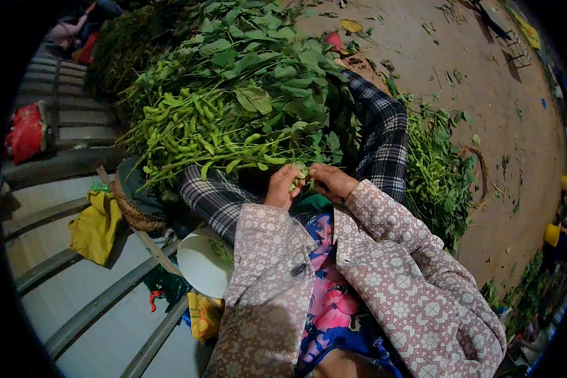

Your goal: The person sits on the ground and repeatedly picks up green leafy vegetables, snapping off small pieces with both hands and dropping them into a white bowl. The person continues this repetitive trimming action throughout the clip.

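A large heap of cut soybean plants (264,85) lies in front of me and across my lap, with leaves and clusters of green pods (184,123). My left hand (282,185) is closed around a few light green pods (299,175) just above my lap. Close beside it on the right, my right hand (331,181) has its fingertips pinched at the same small green bunch. Exactly what the right fingertips grip is too small to tell. A white bucket (201,264), partly hidden by my left sleeve, stands by my left thigh with some green matter inside.
More soybean plants (439,175) lie to my right on the brown floor (505,151). Metal rails (108,293) run along the left. A yellow bag (97,227), a red bag (26,132) and another yellow bag (204,316) are there. Another person (68,33) is at the far upper left.
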`<state>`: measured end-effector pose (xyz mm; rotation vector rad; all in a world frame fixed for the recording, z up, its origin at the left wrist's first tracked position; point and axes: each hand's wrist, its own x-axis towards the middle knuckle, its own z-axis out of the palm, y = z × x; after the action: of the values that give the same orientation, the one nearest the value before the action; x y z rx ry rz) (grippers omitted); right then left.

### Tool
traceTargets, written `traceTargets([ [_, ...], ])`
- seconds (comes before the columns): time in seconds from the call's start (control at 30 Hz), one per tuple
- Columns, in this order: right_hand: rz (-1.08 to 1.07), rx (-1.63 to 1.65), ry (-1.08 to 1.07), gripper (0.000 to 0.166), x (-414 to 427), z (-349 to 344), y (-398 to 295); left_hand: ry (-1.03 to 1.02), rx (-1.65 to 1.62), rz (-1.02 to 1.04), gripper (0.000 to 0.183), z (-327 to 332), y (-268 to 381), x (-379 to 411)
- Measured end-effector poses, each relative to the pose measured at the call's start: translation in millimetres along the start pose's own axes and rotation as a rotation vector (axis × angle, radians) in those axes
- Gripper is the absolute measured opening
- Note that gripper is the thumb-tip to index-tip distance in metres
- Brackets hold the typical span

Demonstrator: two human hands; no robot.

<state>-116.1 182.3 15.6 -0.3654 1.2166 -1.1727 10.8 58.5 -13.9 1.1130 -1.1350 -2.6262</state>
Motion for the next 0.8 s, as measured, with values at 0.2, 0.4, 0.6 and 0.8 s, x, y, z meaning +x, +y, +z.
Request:
traceTargets([
  [0.2, -0.215, -0.489, 0.118, 0.034, 40.8, -22.7, -4.6, 0.052, -0.054, -0.016, 0.019, 0.8, 0.1, -2.7],
  [0.4, -0.335, -0.405, 0.315, 0.031, 101.4, -6.6, -11.6, 0.027, -0.088, -0.053, 0.015, -10.8, -8.3, 1.0],
  [0.6, -0.364, -0.292, 0.394, 0.026, 110.1, -0.3, 2.6, 0.054, -0.17, -0.079, 0.014, -17.8, -17.7, 2.5],
  [0.8, -0.372, -0.322, 0.412, 0.023, 87.6, 0.8, -1.4, -0.101, -0.241, -0.14, 0.021, -8.8, -16.7, -0.1],
])
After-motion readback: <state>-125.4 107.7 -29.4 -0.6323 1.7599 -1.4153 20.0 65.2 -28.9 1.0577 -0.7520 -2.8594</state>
